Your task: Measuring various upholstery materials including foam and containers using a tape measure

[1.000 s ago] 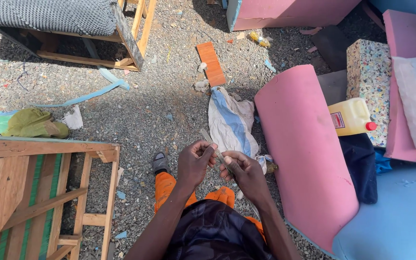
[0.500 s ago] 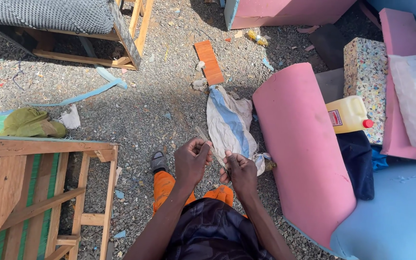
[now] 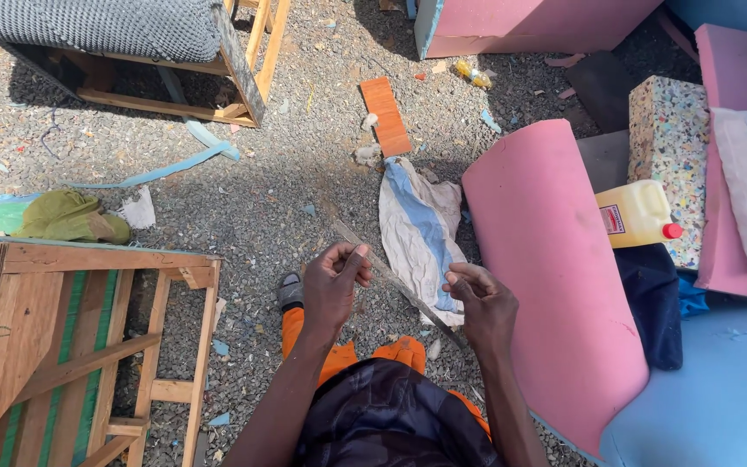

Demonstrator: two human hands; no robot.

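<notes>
I see my left hand and right hand each pinching something too small to make out, above a striped cloth on gravel.

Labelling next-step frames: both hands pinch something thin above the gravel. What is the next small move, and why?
Probably draw the hands a little further apart to pull the strand taut. The left hand and right hand are each pinched shut at the fingertips, held apart at about the same height above the grey gravel ground. Whatever runs between them is too thin to make out, so this is a guess.
</notes>
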